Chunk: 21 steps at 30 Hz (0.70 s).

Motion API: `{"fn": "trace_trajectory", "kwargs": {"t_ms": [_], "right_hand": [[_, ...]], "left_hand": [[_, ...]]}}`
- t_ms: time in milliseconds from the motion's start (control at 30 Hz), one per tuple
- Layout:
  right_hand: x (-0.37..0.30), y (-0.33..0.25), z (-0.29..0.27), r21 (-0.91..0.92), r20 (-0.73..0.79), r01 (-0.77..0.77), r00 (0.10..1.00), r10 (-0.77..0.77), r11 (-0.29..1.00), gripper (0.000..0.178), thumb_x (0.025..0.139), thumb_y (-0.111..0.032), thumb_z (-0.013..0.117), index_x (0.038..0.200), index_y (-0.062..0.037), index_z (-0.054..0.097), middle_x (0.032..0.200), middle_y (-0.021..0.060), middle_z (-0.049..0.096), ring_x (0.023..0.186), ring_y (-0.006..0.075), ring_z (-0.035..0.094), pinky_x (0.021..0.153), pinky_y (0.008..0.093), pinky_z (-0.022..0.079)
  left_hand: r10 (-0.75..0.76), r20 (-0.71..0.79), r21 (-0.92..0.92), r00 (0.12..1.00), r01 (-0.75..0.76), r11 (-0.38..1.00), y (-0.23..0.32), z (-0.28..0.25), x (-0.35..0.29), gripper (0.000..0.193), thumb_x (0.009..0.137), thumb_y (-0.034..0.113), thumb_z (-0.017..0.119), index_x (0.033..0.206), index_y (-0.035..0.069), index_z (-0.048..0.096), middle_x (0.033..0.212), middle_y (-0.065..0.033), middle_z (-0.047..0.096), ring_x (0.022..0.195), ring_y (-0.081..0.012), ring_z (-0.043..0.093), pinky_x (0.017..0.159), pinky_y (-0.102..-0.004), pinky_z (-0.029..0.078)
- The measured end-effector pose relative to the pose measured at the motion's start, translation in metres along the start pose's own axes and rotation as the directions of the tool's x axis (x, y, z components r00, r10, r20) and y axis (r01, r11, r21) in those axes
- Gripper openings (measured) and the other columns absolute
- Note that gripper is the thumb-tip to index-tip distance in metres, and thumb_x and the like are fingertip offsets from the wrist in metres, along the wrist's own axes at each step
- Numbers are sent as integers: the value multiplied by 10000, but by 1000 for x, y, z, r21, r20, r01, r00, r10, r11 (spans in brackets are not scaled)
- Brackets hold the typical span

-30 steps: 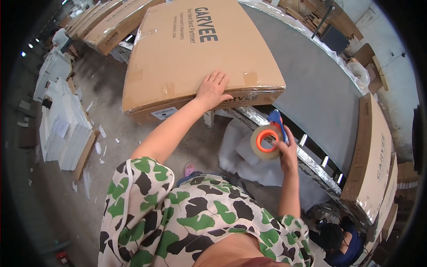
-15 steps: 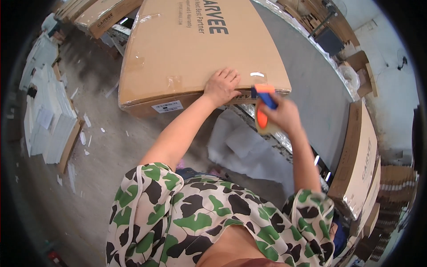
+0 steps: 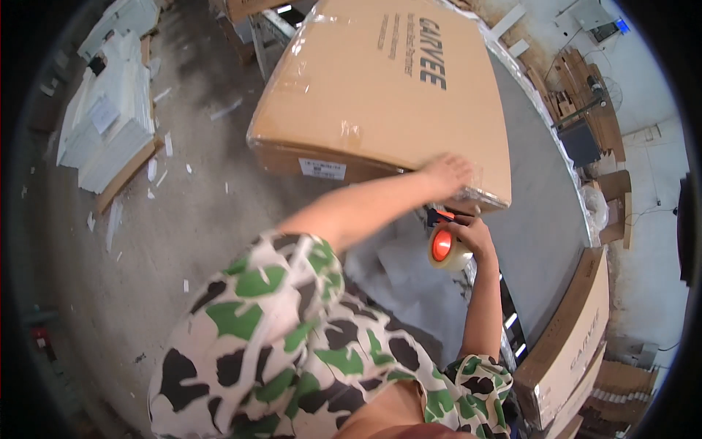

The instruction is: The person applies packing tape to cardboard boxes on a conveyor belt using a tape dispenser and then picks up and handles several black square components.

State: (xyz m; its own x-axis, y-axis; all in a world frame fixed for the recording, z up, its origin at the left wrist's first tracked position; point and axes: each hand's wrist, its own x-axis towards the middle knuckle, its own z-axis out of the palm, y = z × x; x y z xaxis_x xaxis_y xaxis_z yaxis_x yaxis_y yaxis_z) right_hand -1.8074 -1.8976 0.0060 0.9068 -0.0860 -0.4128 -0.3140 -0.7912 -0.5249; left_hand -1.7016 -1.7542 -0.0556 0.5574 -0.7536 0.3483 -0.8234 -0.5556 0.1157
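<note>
A large brown cardboard box (image 3: 395,110) lies on a grey work surface, with strips of clear tape along its near edge. My left hand (image 3: 447,175) rests on its top near the right front corner, fingers stretched out and a little blurred. Just below that corner, my right hand (image 3: 472,233) is closed on a tape dispenser (image 3: 442,244) with an orange hub and a roll of clear tape. The dispenser's head is close to the box's near side; whether it touches is hidden. A white label (image 3: 322,169) sits on the near side, left of my arm.
More cardboard boxes (image 3: 567,366) stand at the right. White foam sheets (image 3: 117,117) are stacked at the far left, with white scraps on the floor (image 3: 212,190). Pale foam sheeting (image 3: 402,285) lies below the bench edge. The grey surface (image 3: 537,161) extends right of the box.
My left hand has slid right along the box's near edge to its corner. The right hand has brought the tape dispenser down below the edge. The view has shifted left.
</note>
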Motion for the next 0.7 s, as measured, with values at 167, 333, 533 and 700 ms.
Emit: {"fn": "trace_trajectory", "kwargs": {"t_ms": [167, 333, 533, 700], "right_hand": [[-51, -70, -23, -5, -2, 123, 992, -123, 992, 500, 645, -439, 753, 1029, -123, 703, 787, 99, 690, 691, 199, 659, 703, 318, 513], [-39, -224, -32, -114, -326, 443, 829, -454, 889, 528, 693, -485, 690, 976, -39, 689, 800, 166, 678, 739, 282, 665, 697, 361, 508], [1, -202, 46, -392, -268, 241, 893, -361, 888, 511, 657, -465, 648, 954, -50, 683, 799, 204, 669, 773, 336, 666, 717, 417, 534], [-76, -165, 116, -380, -359, 16, 919, -164, 925, 656, 692, -507, 660, 1232, -148, 565, 743, 264, 586, 658, 407, 629, 609, 460, 529]], "left_hand": [[-172, 63, -16, 983, 173, 985, -78, -78, -113, 796, 669, 277, 780, 1356, 135, 404, 1414, -110, 386, 1324, -296, 334, 1085, -457, 282], [-343, -82, -58, 936, 339, 939, -132, -125, -175, 982, 536, 417, 842, 1329, 72, 375, 1366, -127, 415, 1314, -295, 337, 1087, -461, 252], [-276, -118, -120, 954, 262, 958, -124, -121, -175, 823, 550, 381, 824, 1220, 74, 458, 1308, -118, 446, 1278, -292, 366, 1083, -454, 252], [-260, -88, -112, 962, 250, 962, -125, -124, -179, 735, 609, 284, 794, 1238, 90, 466, 1399, -122, 370, 1314, -292, 320, 1077, -505, 244]]}}
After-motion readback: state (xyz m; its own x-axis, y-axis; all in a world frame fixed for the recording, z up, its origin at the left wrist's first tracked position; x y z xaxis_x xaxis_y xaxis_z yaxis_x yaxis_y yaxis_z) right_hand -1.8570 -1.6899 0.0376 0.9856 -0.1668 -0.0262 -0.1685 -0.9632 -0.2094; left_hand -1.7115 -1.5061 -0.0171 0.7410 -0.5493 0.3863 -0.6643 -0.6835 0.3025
